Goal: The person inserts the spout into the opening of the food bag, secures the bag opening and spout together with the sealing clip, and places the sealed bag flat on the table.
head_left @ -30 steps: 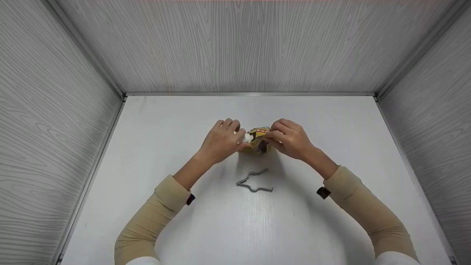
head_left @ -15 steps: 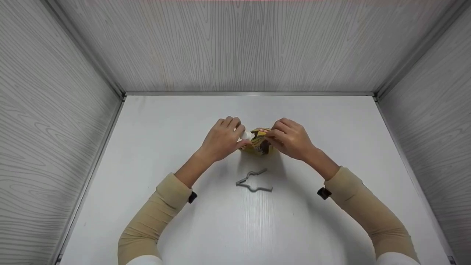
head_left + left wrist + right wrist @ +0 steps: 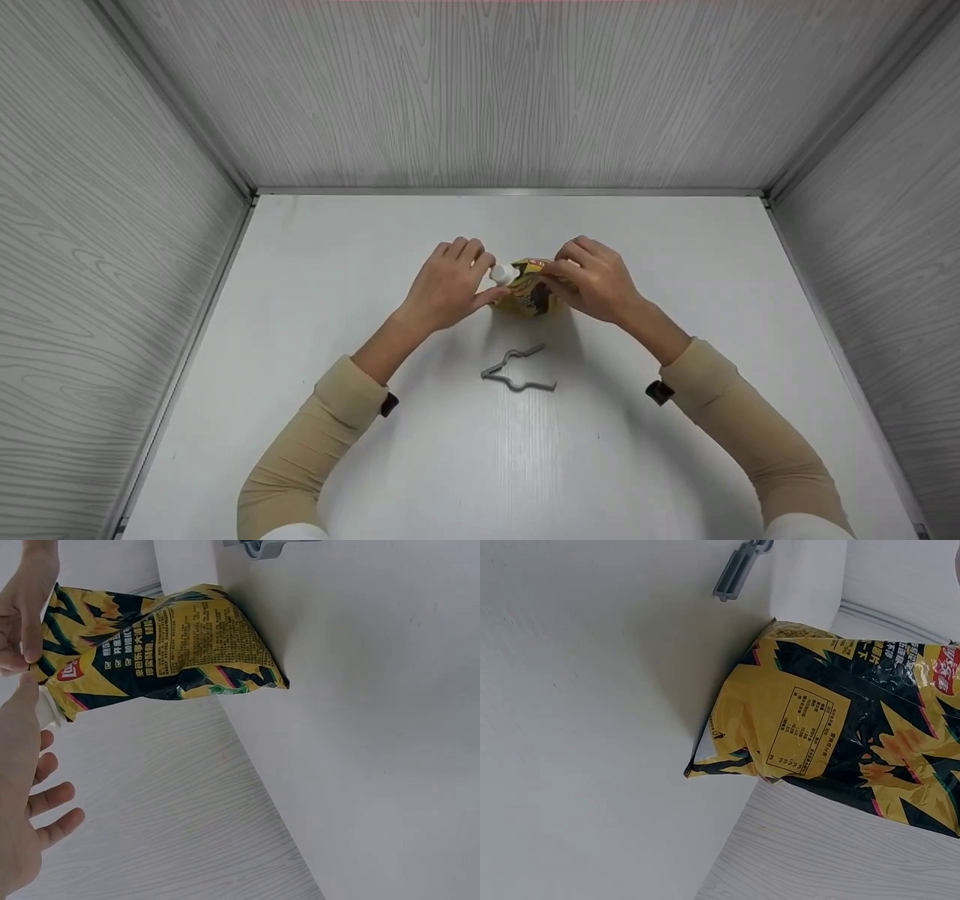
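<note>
Your left hand (image 3: 444,288) is loosely spread beside the white cap (image 3: 504,274); your right hand (image 3: 596,281) pinches the top of the bag (image 3: 534,295), upright beyond the clip (image 3: 516,387) on the tabletop (image 3: 525,465).

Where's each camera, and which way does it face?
Head: on the head, facing forward and down; left hand, right hand, sleeves show.
Left wrist: on that wrist, facing the yellow bag; both hands show.
Right wrist: on that wrist, facing the bag; almost no hand shows.
Wrist views share the bag and gray clip.
</note>
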Motion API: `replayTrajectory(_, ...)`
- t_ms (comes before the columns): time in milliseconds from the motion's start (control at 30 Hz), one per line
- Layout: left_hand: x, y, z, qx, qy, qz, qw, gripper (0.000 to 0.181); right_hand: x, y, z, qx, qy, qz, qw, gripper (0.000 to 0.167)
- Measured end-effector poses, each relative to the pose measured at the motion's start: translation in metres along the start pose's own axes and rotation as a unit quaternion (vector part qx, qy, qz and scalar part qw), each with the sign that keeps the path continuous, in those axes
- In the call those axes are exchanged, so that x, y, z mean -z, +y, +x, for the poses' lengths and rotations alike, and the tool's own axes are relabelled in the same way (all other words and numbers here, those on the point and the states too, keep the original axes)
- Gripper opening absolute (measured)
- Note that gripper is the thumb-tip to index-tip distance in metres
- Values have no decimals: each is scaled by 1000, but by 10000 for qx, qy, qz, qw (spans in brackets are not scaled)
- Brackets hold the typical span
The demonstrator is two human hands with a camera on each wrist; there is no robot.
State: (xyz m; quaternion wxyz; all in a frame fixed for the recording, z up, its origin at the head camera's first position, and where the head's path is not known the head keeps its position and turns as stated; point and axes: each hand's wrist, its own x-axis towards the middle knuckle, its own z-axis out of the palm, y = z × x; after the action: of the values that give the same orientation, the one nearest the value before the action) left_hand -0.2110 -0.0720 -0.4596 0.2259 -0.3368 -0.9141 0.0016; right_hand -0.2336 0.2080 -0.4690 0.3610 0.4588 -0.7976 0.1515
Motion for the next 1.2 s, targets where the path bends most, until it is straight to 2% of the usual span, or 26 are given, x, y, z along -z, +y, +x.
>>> replayTrajectory(267,2,1,-8,126,-224,-18,9997,61,0,4,0,6,25,-70,10000,20)
replayTrajectory(567,0,1,-21,95,-90,84,9999,58,1,8,-1,-17,93,-4,10000,21)
replayTrajectory(800,-4,1,-28,120,-210,166,9996,58,-1,9,-1,-28,258,68,9996,21)
replayTrajectory(1067,-13,2,-41,74,-143,126,9998,56,-2,9,-2,-33,259,47,9996,21)
replayTrajectory(1200,-15,4,-47,71,-254,13,9997,55,-1,9,-2,-34,259,51,9996,22)
